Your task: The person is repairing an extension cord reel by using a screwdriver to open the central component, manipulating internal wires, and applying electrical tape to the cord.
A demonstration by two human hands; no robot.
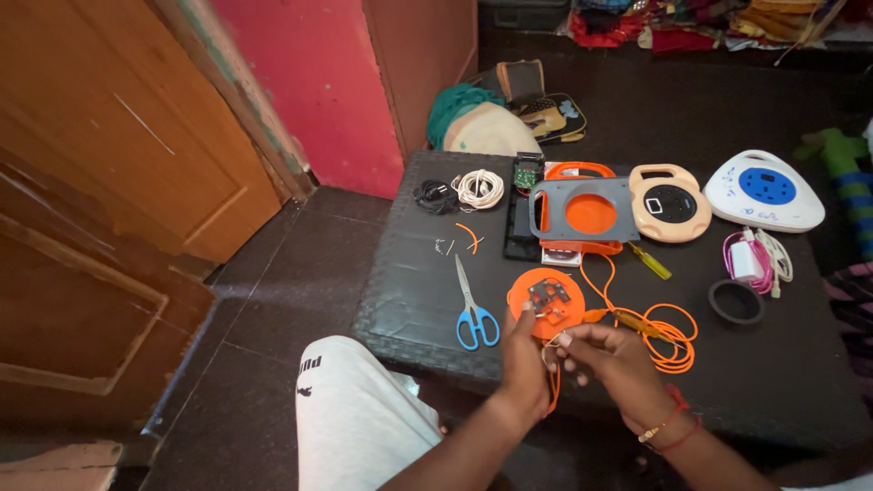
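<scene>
My left hand [525, 356] and my right hand [611, 361] meet at the near edge of a low black table [414, 300]. Both pinch an orange wire [553, 389] that hangs down between them. Just beyond my fingers lies a round orange disc [544, 301] with a metal socket part on it. The wire runs on into a loose orange coil [670, 338] to the right. A small screwdriver-like tool [627, 318] lies by the coil.
Blue-handled scissors [474, 316] lie left of the disc. Farther back are a grey and orange reel housing [584, 211], a beige reel [668, 202], a white and blue extension box [764, 189], coiled white cable [478, 188], a black ring [736, 301] and a pink charger [751, 259]. My white-clad knee [350, 409] is near left.
</scene>
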